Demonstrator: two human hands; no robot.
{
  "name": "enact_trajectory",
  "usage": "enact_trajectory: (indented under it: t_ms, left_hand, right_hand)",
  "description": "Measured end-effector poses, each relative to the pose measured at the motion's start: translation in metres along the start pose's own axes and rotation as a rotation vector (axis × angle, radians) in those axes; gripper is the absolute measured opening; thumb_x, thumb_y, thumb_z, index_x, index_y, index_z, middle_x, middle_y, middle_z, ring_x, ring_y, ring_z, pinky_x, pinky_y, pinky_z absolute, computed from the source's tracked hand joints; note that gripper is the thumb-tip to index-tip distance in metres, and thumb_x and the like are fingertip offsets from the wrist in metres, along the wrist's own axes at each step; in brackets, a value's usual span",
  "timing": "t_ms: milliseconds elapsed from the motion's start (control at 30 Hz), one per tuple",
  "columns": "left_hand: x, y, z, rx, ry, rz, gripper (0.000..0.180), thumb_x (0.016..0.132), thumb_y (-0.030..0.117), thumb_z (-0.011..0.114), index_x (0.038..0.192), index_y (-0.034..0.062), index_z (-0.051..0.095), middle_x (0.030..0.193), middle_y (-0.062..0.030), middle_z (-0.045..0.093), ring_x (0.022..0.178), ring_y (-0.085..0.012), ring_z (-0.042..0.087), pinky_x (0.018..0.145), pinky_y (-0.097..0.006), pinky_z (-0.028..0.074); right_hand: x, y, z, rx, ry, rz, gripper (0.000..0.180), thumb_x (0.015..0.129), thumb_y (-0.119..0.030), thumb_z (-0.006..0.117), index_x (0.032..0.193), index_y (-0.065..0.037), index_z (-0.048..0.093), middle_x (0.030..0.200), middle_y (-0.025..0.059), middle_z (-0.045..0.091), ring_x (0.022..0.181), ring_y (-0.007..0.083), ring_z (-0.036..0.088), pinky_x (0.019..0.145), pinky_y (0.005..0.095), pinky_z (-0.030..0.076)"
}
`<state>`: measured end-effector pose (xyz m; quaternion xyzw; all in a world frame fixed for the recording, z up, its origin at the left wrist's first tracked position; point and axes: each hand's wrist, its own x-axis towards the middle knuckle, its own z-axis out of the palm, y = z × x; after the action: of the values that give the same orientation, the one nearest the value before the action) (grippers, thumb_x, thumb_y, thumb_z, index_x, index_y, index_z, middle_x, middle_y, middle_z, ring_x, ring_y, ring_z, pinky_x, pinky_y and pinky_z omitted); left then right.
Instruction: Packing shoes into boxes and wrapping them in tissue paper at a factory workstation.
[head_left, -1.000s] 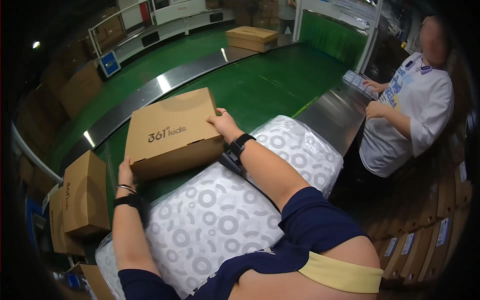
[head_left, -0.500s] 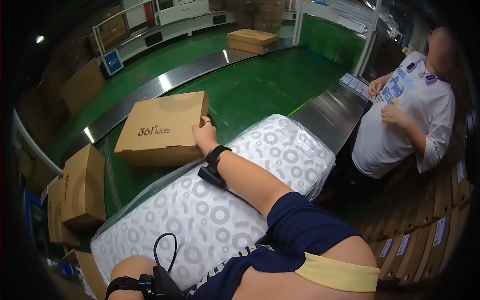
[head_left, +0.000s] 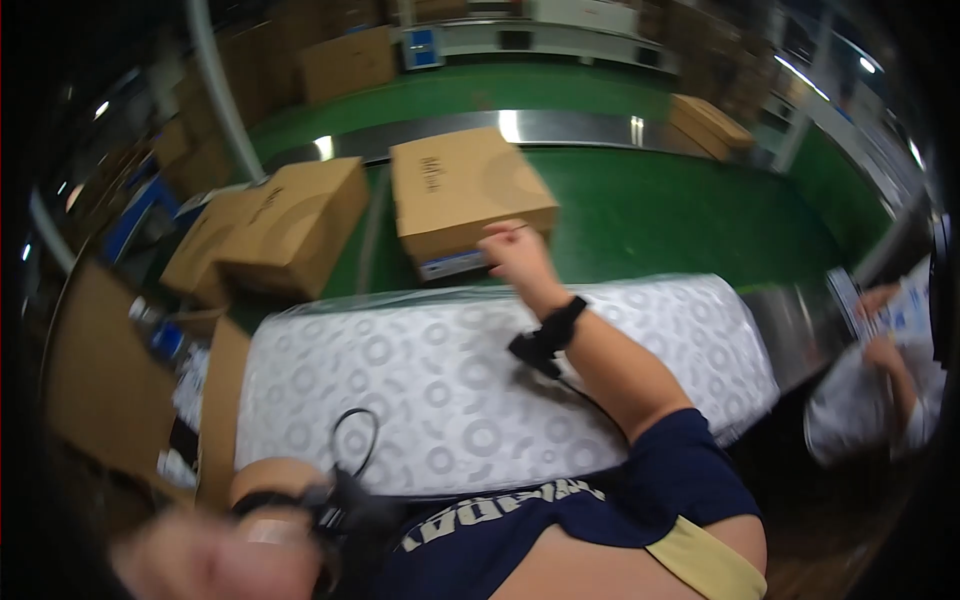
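Observation:
A brown cardboard shoebox [head_left: 470, 180] lies on the green conveyor belt, its end with a white and blue label turned toward me. My right hand [head_left: 515, 255], fingers curled in, is at the box's near right edge; whether it touches the box I cannot tell. Nothing shows in its fingers. Under my right forearm lies a white pack with a grey ring pattern [head_left: 430, 390], wrapped in clear plastic. My left hand [head_left: 215, 560], at the lower left, is smeared by motion, so its fingers cannot be made out.
Two more brown boxes [head_left: 290, 225] sit left on the belt. An open carton [head_left: 225, 410] with crumpled paper stands left of the pack. Another box [head_left: 710, 125] is on the far metal edge. A person in a white shirt [head_left: 860, 400] stands at right.
My view has swung left. The shoebox has turned so its labelled end faces me, and my right hand has shifted from its right side to its near edge. My left hand has come into view.

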<state>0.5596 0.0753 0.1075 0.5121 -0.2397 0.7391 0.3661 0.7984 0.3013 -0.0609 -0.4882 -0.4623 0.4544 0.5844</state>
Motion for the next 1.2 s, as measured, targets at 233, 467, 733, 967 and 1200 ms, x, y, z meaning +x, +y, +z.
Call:
enact_trajectory:
  t_ms: [233, 467, 733, 967, 1200]
  left_hand:
    - [-0.150, -0.152, -0.036, 0.224, -0.190, -1.969, 0.058, 0.076, 0.028, 0.058, 0.122, -0.0006, 0.036, 0.097, -0.0109, 0.052, 0.080, -0.0126, 0.050, 0.058, -0.026, 0.044]
    - [-0.184, -0.197, 0.014, -0.216, -0.084, -1.864, 0.019, 0.083, 0.017, 0.049, 0.087, -0.0017, 0.052, 0.074, -0.0104, 0.059, 0.056, -0.0154, 0.057, 0.048, -0.026, 0.046]
    - [-0.167, -0.233, 0.017, 0.051, -0.078, -1.630, 0.016, 0.078, 0.009, 0.049, 0.068, -0.0026, 0.053, 0.060, -0.0113, 0.057, 0.048, -0.0146, 0.054, 0.042, -0.025, 0.041]
    - [-0.154, -0.287, 0.005, 0.156, 0.126, -1.372, 0.017, 0.079, 0.010, 0.048, 0.067, -0.0016, 0.051, 0.058, -0.0082, 0.056, 0.046, -0.0135, 0.052, 0.040, -0.025, 0.041]
    - [-0.085, -0.237, -0.086, 0.814, -1.047, -1.086, 0.024, 0.076, 0.025, 0.053, 0.071, 0.0033, 0.061, 0.068, -0.0122, 0.060, 0.062, -0.0247, 0.058, 0.061, -0.035, 0.047]
  right_hand:
    - [0.024, -0.093, 0.005, 0.162, -0.092, -0.128, 0.018, 0.079, -0.015, 0.055, 0.096, -0.008, 0.055, 0.084, 0.0011, 0.054, 0.071, 0.0117, 0.051, 0.056, 0.0229, 0.043]
    - [0.053, -0.127, -0.026, -0.060, 0.004, -0.173, 0.018, 0.078, -0.021, 0.056, 0.093, -0.012, 0.056, 0.082, -0.0042, 0.051, 0.073, 0.0086, 0.049, 0.062, 0.0230, 0.040]
    - [0.044, -0.181, -0.013, -0.303, -0.117, -0.377, 0.022, 0.080, -0.028, 0.054, 0.097, -0.013, 0.056, 0.087, -0.0051, 0.053, 0.076, 0.0061, 0.049, 0.064, 0.0216, 0.038]
    - [0.046, -0.212, 0.016, -0.431, -0.164, -0.567, 0.027, 0.079, -0.031, 0.056, 0.097, -0.012, 0.059, 0.081, -0.0045, 0.055, 0.076, 0.0058, 0.051, 0.063, 0.0214, 0.039]
    - [0.039, -0.225, 0.026, -0.410, -0.209, -0.678, 0.030, 0.080, -0.031, 0.054, 0.099, -0.009, 0.058, 0.084, -0.0035, 0.055, 0.077, 0.0063, 0.050, 0.066, 0.0219, 0.038]
